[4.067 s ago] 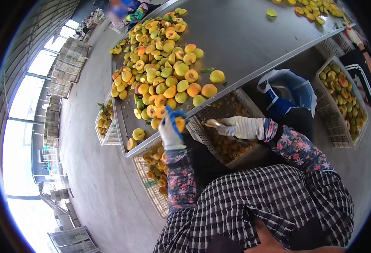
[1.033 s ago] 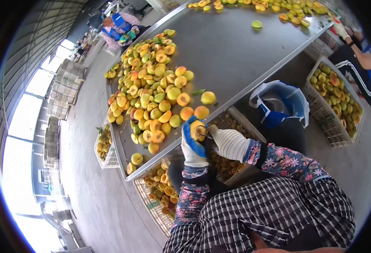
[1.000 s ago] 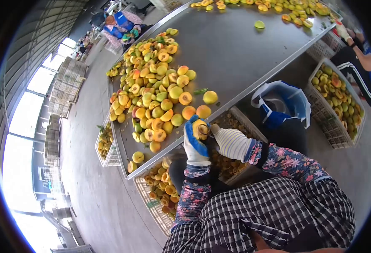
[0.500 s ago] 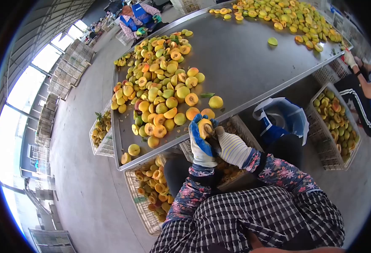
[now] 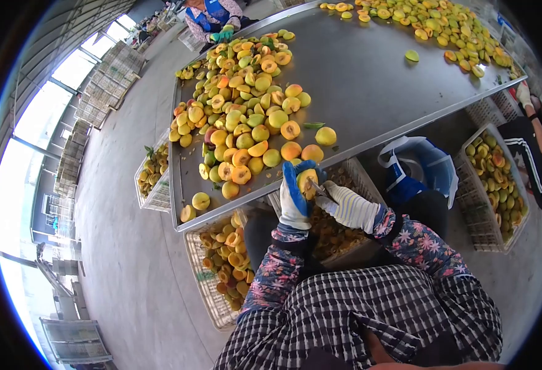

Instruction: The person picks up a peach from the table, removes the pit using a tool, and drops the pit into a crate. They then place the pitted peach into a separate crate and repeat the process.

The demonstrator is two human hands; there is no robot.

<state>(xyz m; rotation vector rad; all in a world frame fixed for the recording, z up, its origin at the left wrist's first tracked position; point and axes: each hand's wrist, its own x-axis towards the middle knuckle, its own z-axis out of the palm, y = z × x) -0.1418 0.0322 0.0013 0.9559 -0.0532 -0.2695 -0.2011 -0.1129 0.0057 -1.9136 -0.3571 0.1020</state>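
Observation:
My left hand [image 5: 295,200], in a white glove with blue coating, is wrapped round a halved yellow fruit [image 5: 307,183], its cut face turned to the right. My right hand [image 5: 350,206], in a striped white glove, grips a small metal tool [image 5: 322,192] whose tip is at the cut face. Both hands are just off the front edge of the metal table [image 5: 369,92]. A large pile of whole and halved fruit [image 5: 240,123] lies on the table beyond my left hand.
Crates of fruit stand below the table [image 5: 224,265], at its left side [image 5: 154,176] and at right [image 5: 493,185]. A blue bucket [image 5: 422,166] is right of my hands. More fruit [image 5: 431,24] lies at the far edge. Co-workers sit at far left [image 5: 212,18] and right [image 5: 533,135].
The fruit's cut face has turned into view, and the tool's metal tip now shows against it. My right hand has shifted slightly right. The whole view has moved a little.

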